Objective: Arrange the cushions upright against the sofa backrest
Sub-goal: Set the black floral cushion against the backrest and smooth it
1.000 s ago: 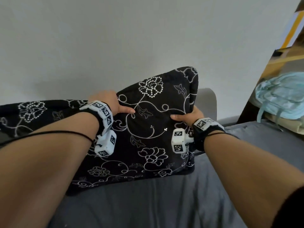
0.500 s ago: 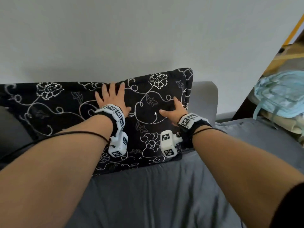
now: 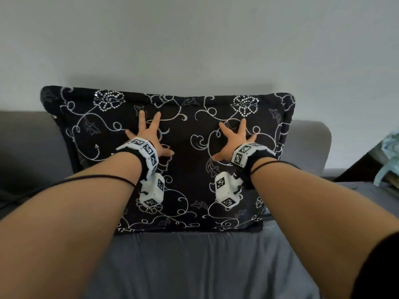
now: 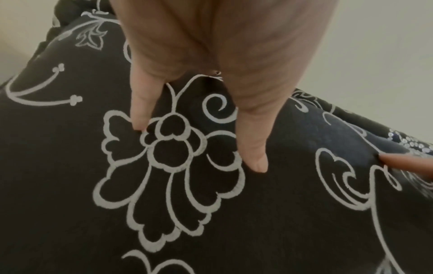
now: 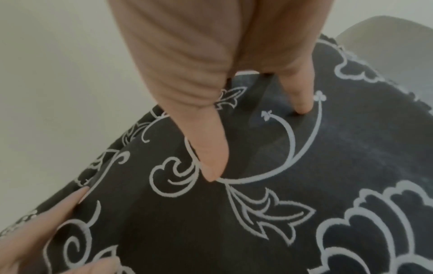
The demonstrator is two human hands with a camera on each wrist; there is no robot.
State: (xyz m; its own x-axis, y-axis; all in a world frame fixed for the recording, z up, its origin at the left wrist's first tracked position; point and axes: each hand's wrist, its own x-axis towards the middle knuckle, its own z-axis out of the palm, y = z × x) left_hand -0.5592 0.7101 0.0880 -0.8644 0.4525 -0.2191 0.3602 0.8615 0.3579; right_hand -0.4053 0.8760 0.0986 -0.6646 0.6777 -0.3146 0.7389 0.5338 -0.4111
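A black cushion [image 3: 190,169] with white floral embroidery stands upright on the grey sofa seat [image 3: 194,262], leaning back on the grey backrest [image 3: 28,145]. My left hand [image 3: 149,134] lies flat on its left half, fingers spread and straight. My right hand [image 3: 235,139] presses its right half the same way. In the left wrist view the left hand's fingers [image 4: 254,153] touch the cushion fabric [image 4: 164,194]. In the right wrist view the right hand's fingertips [image 5: 212,166] dent the cushion fabric [image 5: 328,166]. Neither hand curls round anything.
A plain pale wall [image 3: 194,39] rises behind the sofa. At the far right a pale blue cloth bundle [image 3: 388,160] sits on a dark piece of furniture beside the sofa's end. The backrest's right end [image 3: 308,143] shows past the cushion.
The hands let go of the cushion's edges and now press flat on its front. The cushion went from tilted to upright and square against the backrest; the view shifted to centre it.
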